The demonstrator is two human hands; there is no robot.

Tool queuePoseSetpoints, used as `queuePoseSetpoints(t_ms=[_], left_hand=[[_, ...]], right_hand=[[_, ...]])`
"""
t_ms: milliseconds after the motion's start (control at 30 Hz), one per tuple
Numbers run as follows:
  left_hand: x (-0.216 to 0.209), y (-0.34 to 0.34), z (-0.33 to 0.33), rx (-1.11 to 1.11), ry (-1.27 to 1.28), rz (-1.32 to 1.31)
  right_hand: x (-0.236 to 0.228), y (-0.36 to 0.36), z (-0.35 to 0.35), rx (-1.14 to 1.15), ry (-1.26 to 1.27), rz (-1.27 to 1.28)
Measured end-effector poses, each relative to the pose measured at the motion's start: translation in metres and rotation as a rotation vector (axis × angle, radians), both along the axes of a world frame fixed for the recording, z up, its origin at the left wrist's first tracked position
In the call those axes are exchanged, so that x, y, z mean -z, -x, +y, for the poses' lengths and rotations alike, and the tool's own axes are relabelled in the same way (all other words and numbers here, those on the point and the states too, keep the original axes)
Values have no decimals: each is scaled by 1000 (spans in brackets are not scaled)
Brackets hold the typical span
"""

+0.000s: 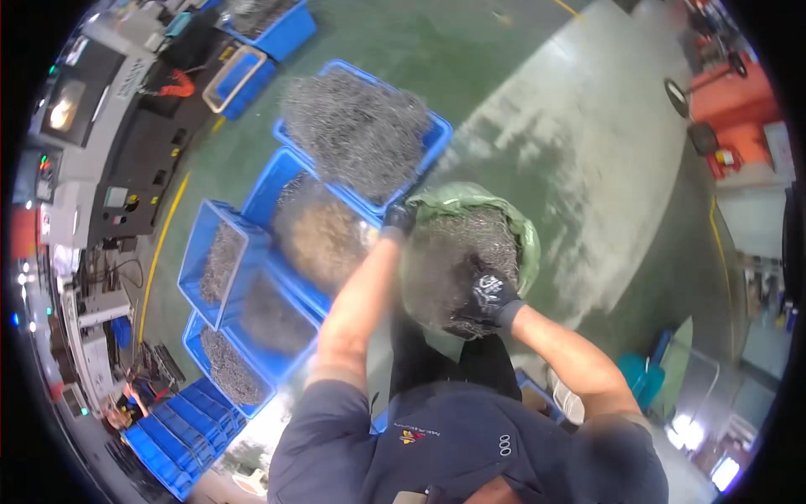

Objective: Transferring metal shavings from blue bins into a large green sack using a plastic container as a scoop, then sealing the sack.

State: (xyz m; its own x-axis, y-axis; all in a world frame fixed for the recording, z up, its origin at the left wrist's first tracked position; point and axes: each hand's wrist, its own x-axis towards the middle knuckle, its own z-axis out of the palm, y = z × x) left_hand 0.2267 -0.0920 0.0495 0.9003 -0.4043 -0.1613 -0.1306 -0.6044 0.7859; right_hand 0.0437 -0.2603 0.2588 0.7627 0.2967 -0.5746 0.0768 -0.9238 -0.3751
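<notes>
In front of my legs stands a green plastic bag (525, 227), its mouth folded outward and its inside full of grey, curly metal shavings (483, 231). My left hand (400, 219), in a dark glove, closes on the bag's rim at the left, beside the corner of a heaped blue bin. My right hand (494, 296), in a black glove with white print, presses on the shavings at the bag's near right side. Its fingers blend into the dark shavings, so their grip is hard to make out. A blur covers part of the bag's left side.
A blue bin (438, 139) heaped with shavings rests against other blue bins (264, 197) holding shavings at the left. Machines (126, 168) line the far left beyond a yellow floor line. Stacked blue crates (180, 433) and another person (130, 407) are at lower left. Red equipment (735, 97) stands far right.
</notes>
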Motion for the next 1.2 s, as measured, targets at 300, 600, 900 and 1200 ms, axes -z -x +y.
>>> queuePoseSetpoints(t_ms=[300,600,900,1200], left_hand=[[-20,61,65,3,357,-6],[-25,87,68,-73,543,269],[-169,129,28,197,-134,-495],[-131,140,-34,691,-550,-358]], right_hand=[[155,-13,43,82,-128,121],[237,-96,-75,-466,52,144],[37,-17,-42,591,-276,-455],[89,109,-19,1046,-230,-563]])
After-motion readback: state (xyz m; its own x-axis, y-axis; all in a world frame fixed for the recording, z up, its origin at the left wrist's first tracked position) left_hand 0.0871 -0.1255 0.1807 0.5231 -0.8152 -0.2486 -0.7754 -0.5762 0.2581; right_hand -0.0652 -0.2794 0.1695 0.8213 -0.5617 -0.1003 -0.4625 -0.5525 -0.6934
